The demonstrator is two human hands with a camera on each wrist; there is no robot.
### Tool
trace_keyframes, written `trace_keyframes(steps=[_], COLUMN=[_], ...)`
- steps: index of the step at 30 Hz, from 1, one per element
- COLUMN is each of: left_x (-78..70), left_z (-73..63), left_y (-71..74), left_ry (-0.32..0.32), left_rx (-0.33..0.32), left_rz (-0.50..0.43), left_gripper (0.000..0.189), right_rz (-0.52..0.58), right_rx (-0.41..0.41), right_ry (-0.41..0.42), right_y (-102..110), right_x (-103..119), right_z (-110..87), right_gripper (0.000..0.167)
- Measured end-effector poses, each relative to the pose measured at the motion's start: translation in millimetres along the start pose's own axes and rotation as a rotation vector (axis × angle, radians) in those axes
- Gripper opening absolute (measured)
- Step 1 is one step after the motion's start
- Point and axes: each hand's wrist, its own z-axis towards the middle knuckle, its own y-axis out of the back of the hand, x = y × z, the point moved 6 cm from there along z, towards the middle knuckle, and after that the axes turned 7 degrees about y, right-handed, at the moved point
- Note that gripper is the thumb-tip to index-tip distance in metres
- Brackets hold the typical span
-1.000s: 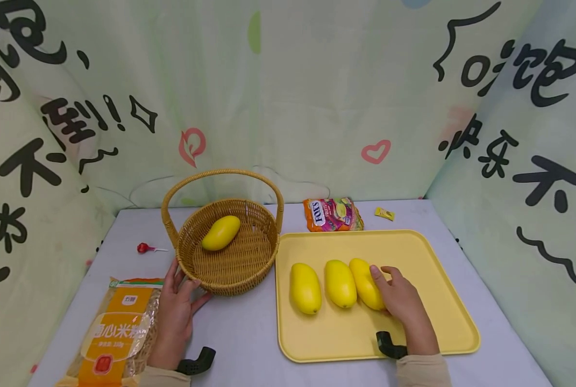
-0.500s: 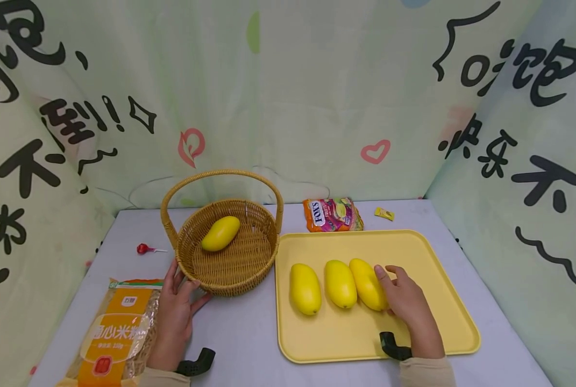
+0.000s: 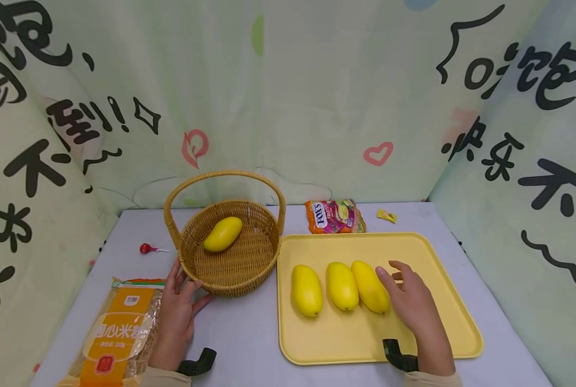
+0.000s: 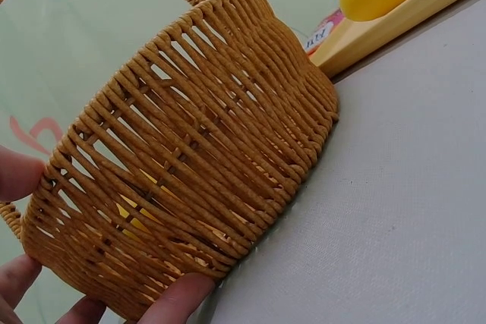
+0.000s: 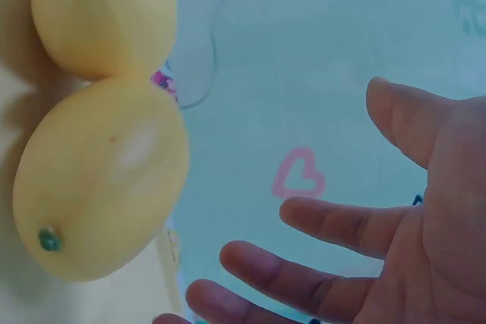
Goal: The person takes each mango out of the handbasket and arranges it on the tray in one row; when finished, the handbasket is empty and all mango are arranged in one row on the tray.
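Note:
My left hand touches the lower left side of a wicker basket, its fingers spread along the outer wall. Fingertips rest against the weave in the left wrist view. Inside the basket lies one yellow mango. On the yellow tray lie three more: a left mango, a middle mango and a right mango. Just right of that last one, my right hand hovers with parted fingers, holding nothing. The right wrist view shows a gap between the fingers and the nearest mango.
A large orange-labelled food bag lies beside the left forearm. Behind it is a red lollipop. A Fox's candy bag and a small yellow sweet lie behind the tray. Printed curtains enclose the table.
My right hand has let go of the right mango and drawn back to the right. That mango stays on the tray. The left hand keeps its place at the basket.

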Motion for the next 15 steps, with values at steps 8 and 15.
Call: trace_keyframes(steps=[8,15], left_x=[-1.6,-1.1], left_z=[-1.7,-1.5], left_y=[0.0,0.0], left_ry=[0.001,0.009], left_rx=[-0.004,-0.001], left_rz=[0.004,0.005], left_gripper=[0.082,0.082], right_rz=[-0.026,-0.03], right_rx=[-0.1,-0.247], right_ry=[0.171,0.429], right_y=[8.8,7.5], right_x=[30.1,66.1], right_z=[-17.8,-30.1], right_gripper=[0.074,0.054])
